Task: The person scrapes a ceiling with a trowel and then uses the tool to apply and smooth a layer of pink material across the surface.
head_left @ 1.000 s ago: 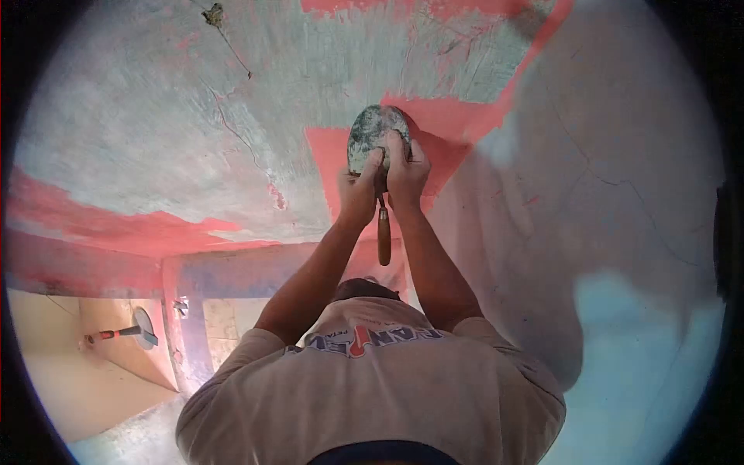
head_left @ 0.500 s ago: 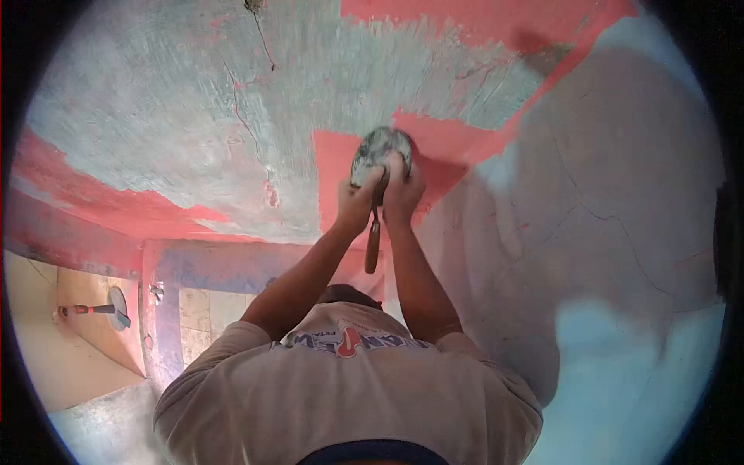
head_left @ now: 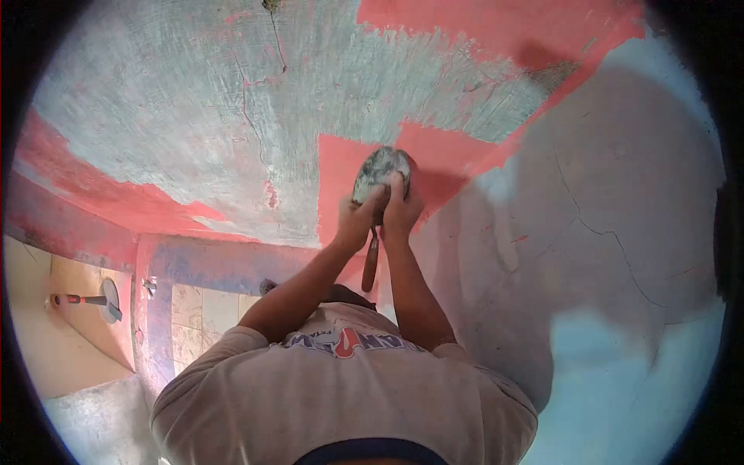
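Fingers [head_left: 397,184] of left hand [head_left: 356,219] and right hand [head_left: 402,212] close around mottled oval slab [head_left: 373,169]. Wooden handle [head_left: 370,266] juts out between wrists, pink paint [head_left: 335,167] beside slab.

At the far left, a tool with a red-and-black handle [head_left: 77,300] lay across a tan panel [head_left: 81,277], its dark end overlapping a round grey disc [head_left: 110,291]. Just right of the panel, a small pale fitting [head_left: 149,287] sat on a pink and purple strip [head_left: 159,329], with light square tiles [head_left: 209,310] beyond it. A mottled grey area [head_left: 97,422] spread below the panel. On the right, a thin dark crack [head_left: 614,232] branched across a pale blue wall [head_left: 635,380], partly in shadow.
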Motion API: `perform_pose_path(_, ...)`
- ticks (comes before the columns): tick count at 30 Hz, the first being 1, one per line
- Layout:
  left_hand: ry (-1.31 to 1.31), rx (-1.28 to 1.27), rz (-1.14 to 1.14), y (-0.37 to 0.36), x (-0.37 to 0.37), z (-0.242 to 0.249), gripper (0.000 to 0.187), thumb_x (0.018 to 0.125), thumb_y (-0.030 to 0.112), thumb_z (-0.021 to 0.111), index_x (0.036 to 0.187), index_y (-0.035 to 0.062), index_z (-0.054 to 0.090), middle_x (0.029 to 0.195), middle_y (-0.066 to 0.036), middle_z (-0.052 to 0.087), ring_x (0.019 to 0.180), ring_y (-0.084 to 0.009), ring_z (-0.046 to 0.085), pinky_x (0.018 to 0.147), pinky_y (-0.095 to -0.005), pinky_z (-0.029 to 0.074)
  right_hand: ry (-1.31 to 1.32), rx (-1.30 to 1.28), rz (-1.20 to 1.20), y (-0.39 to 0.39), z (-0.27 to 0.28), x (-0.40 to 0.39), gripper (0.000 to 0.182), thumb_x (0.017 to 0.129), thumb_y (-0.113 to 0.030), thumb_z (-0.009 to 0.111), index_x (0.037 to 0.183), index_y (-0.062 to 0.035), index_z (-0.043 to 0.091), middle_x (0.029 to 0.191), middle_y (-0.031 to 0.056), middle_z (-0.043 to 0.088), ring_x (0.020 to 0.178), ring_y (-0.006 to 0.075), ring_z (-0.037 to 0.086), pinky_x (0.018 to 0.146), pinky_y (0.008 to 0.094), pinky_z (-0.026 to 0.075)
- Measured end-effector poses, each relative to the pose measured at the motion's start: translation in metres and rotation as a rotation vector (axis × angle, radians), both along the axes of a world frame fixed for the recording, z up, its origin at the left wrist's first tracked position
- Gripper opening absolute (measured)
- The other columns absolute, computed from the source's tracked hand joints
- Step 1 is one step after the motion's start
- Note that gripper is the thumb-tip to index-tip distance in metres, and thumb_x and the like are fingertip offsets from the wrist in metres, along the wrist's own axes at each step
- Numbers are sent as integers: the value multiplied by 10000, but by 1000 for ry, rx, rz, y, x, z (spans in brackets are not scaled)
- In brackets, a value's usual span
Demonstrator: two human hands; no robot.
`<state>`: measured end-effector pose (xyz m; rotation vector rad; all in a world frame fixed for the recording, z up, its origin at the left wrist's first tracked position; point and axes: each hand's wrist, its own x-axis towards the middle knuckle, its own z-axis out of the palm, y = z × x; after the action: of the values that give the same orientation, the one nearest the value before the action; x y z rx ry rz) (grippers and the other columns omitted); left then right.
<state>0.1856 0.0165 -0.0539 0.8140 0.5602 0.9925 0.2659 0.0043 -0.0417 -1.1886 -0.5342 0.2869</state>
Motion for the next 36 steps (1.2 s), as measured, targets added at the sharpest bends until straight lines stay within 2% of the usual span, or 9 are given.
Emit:
perform_pose_path(7, -41, 54, 26, -2, 4, 34, 225, 1014, 237, 679, 1042, 17, 720, 928, -39, 712, 742, -115, 672, 597, -275, 535, 139, 23, 104, 3, 20, 13, 327, 976, -235, 668, 826, 53, 633, 753, 20, 615, 706, 108, 539, 633, 331, 445)
perform_pose_path(11, 49, -24, 29, 4, 4, -10, 231, 985, 206, 704, 1029, -18, 741, 889, -9, 710, 742, -98, 660, 622, -264, 539, 111, -107, 35, 4, -16, 11, 335, 976, -230, 669, 781, 33, 597, 763, 13, 602, 736, 95, 537, 659, 314, 454)
perform_pose_path(15, 48, 124, 122, 7, 9, 14, 226, 984, 222, 708, 983, -1, 742, 850, -5, 697, 706, -94, 637, 583, -273, 504, 38, 41, 44, 5, 22, 5, 335, 978, -234, 672, 789, 34, 602, 778, 18, 611, 764, 93, 545, 688, 313, 469)
perform_pose_path(18, 15, 88, -28, 19, 7, 42, 234, 1000, 239, 695, 1020, 6, 711, 915, -32, 695, 737, -117, 657, 631, -281, 532, 22, 127, 93, 12, 40, 16, 323, 971, -226, 679, 805, 44, 617, 787, 19, 622, 771, 99, 553, 696, 322, 479)
perform_pose_path(24, 42, -3, 58, -4, 0, 17, 263, 981, 256, 718, 875, 16, 704, 806, -22, 684, 653, -95, 611, 539, -277, 473, 127, -77, 16, 0, -3, 1, 315, 958, -225, 703, 805, 39, 625, 780, 7, 614, 759, 97, 541, 678, 326, 474)
perform_pose_path(29, 51, 173, 48, 22, 8, 65, 302, 975, 266, 731, 781, 40, 674, 714, -6, 637, 596, -94, 573, 518, -277, 448, 16, 134, 83, 16, 62, 17, 293, 986, -204, 696, 828, 33, 630, 778, -3, 612, 754, 91, 534, 678, 305, 469)
perform_pose_path(32, 29, 119, 0, 24, 6, 68, 198, 1003, 212, 692, 901, 43, 684, 785, 8, 636, 643, -80, 567, 548, -268, 424, -96, 94, 16, 15, 69, 12, 295, 983, -205, 698, 824, 32, 623, 754, 2, 589, 743, 85, 513, 665, 299, 458)
perform_pose_path(33, 73, 109, -18, 28, 4, 40, 179, 1003, 211, 693, 946, 41, 689, 802, 9, 638, 650, -82, 571, 552, -268, 433, -145, 99, -4, 16, 39, 13, 299, 982, -220, 697, 846, 42, 647, 758, 20, 621, 742, 94, 540, 671, 313, 471)
perform_pose_path(36, 46, 9, 18, 8, -1, 15, 177, 1004, 215, 694, 983, 39, 687, 817, 15, 635, 653, -82, 571, 557, -269, 443, 35, -107, 3, 4, 1, 2, 306, 978, -230, 699, 854, 47, 659, 760, 22, 637, 745, 101, 557, 678, 324, 479)
